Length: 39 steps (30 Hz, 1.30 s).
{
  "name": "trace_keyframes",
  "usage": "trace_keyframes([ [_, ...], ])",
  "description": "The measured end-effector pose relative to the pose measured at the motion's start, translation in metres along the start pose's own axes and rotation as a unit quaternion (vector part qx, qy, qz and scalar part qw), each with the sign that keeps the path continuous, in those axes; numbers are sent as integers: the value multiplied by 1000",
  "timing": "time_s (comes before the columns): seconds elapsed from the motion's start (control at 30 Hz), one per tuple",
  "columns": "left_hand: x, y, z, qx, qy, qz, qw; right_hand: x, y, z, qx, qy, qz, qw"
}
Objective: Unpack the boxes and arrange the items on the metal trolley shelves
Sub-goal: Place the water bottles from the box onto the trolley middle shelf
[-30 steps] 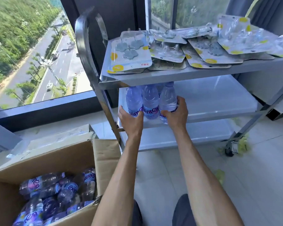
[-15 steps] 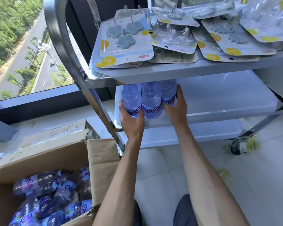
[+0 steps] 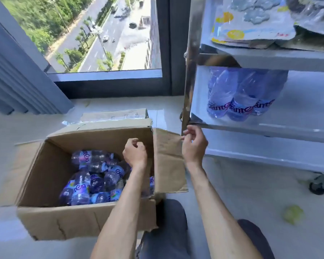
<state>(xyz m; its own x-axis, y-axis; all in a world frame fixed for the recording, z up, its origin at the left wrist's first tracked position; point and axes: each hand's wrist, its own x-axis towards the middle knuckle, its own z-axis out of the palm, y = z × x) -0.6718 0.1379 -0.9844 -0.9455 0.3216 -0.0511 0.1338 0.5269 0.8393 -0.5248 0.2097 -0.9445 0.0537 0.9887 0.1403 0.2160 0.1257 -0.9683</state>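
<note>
My left hand hangs over the open cardboard box, above its right side, fingers loosely curled and holding nothing. My right hand is to the right of the box, in front of its upright right flap and just below the corner of the trolley's middle shelf; its fingers are curled too and I see nothing in them, though whether the fingertips touch the trolley post I cannot tell.

Three water bottles stand on that middle shelf, up and to the right of the box, close to the post. They are packed side by side and touching, long axes upright, their tops hidden behind the edge of the top shelf, labels facing me.

Inside the box lies a heap of the same bottles, all on their sides. Their long axes run in different directions, some across the box, some slanting toward me. They overlap and blur, so I cannot count them exactly; there are more than six.

On the top shelf, flat blister cards lie overlapping; their number is unclear, since the shelf runs out of view.

The bottom shelf sits right of the box, with one wheel on the floor.
</note>
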Motion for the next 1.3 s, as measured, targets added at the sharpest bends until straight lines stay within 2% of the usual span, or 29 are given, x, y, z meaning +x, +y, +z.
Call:
trace_keyframes([
  [0.07,16,-36,-8,61,-38,-48,996,-22,-6,37,-33,-161,15,986],
  [0.13,28,-75,-15,119,-86,-81,986,-44,-6,77,-74,-292,50,952],
  [0.23,53,-124,-20,185,-106,-133,968,-74,9,128,-153,-395,159,892],
  [0.3,69,-146,-21,259,-111,-139,949,-97,31,148,-181,-383,258,869],
  [0.4,94,-168,-19,349,-132,-103,922,-130,80,158,-207,-311,418,828],
  [0.47,108,-184,-14,376,-151,-104,908,-133,100,161,-152,-245,524,802],
  [0.5,113,-190,-11,386,-164,-116,900,-129,105,163,-120,-205,550,801],
  [0.57,115,-201,-5,403,-182,-136,886,-118,115,167,-105,-139,550,817],
  [0.63,116,-205,3,426,-165,-143,878,-112,116,173,-124,-108,538,826],
  [0.77,112,-197,12,460,-167,-168,856,-122,129,178,-81,-150,574,801],
  [0.87,107,-187,10,354,-157,-277,879,-116,120,176,-76,-185,539,818],
  [0.9,103,-181,9,280,-133,-329,892,-112,115,175,-73,-197,513,833],
  [0.97,91,-169,6,119,-75,-425,894,-108,105,175,-64,-222,456,859],
  [1.03,82,-153,2,0,-31,-469,883,-103,91,173,-58,-253,389,884],
  [1.1,82,-154,1,-92,-31,-484,869,-96,74,166,-58,-279,323,902],
  [1.2,80,-144,-2,-193,-3,-540,819,-84,45,153,-41,-311,253,915],
  [1.3,64,-110,-10,-272,51,-550,788,-70,10,134,-9,-307,182,934],
])
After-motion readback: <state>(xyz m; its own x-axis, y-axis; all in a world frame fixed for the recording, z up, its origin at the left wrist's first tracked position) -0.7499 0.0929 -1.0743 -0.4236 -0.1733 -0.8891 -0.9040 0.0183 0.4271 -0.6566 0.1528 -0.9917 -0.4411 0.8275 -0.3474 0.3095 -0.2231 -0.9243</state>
